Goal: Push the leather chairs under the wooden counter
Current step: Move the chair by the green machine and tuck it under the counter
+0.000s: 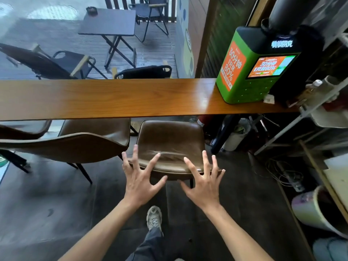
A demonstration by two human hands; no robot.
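A brown leather chair (170, 140) stands in front of me, its seat partly under the wooden counter (113, 98) and its backrest toward me. My left hand (140, 178) and my right hand (204, 180) hover with spread fingers at the backrest's top edge; I cannot tell whether they touch it. Neither hand holds anything. A second leather chair (75, 146) stands to the left, angled, its seat partly beneath the counter. The curved edge of a third chair (22, 131) shows at the far left.
A green charging kiosk (252, 66) sits on the counter's right end. Metal shelving (301, 119), a white bin (320, 213) and loose cables (282, 172) crowd the right side. Beyond the glass stand a folding table (109, 21) and outdoor chairs (62, 63). My shoe (154, 217) is on the dark floor.
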